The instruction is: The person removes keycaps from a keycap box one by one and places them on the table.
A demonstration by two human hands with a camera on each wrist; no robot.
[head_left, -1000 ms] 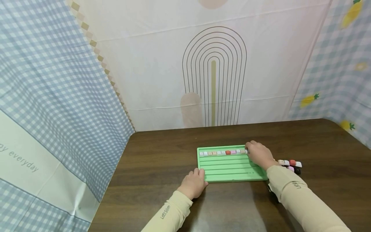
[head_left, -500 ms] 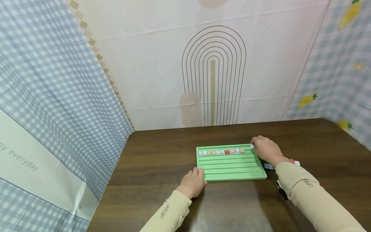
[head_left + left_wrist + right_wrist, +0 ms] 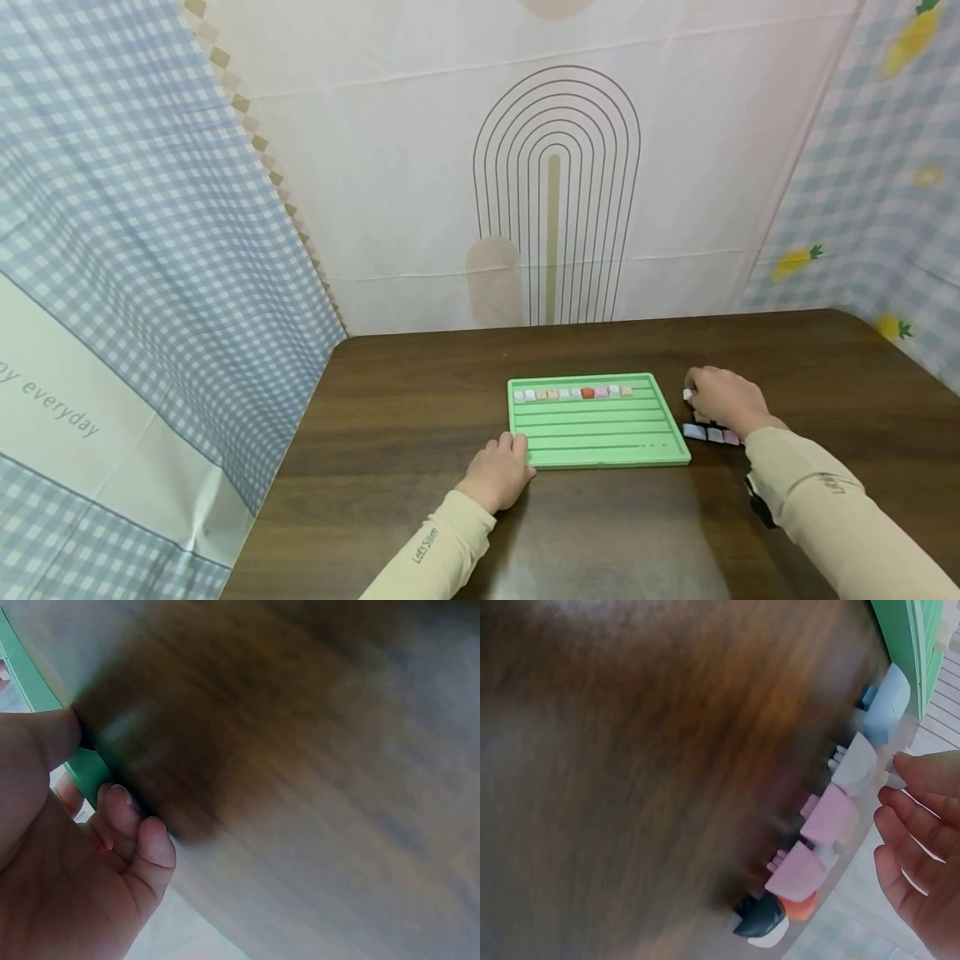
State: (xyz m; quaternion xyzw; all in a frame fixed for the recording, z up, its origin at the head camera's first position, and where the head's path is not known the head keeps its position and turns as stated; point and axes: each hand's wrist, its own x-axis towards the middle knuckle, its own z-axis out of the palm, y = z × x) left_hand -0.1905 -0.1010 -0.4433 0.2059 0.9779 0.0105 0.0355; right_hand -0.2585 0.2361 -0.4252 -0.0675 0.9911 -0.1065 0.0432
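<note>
Your left hand (image 3: 497, 475) grips the green tray (image 3: 592, 429) at its near-left corner; your right hand (image 3: 729, 398) — right of the tray — pinches a white keycap (image 3: 687, 394) near loose keycaps (image 3: 714, 435) on the table (image 3: 600, 533).

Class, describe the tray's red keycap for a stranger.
On the dark brown wooden table lies a rectangular green tray. Along its far side runs a row of keycaps. The small square red keycap, fourth from the right, is the row's only red one.
</note>
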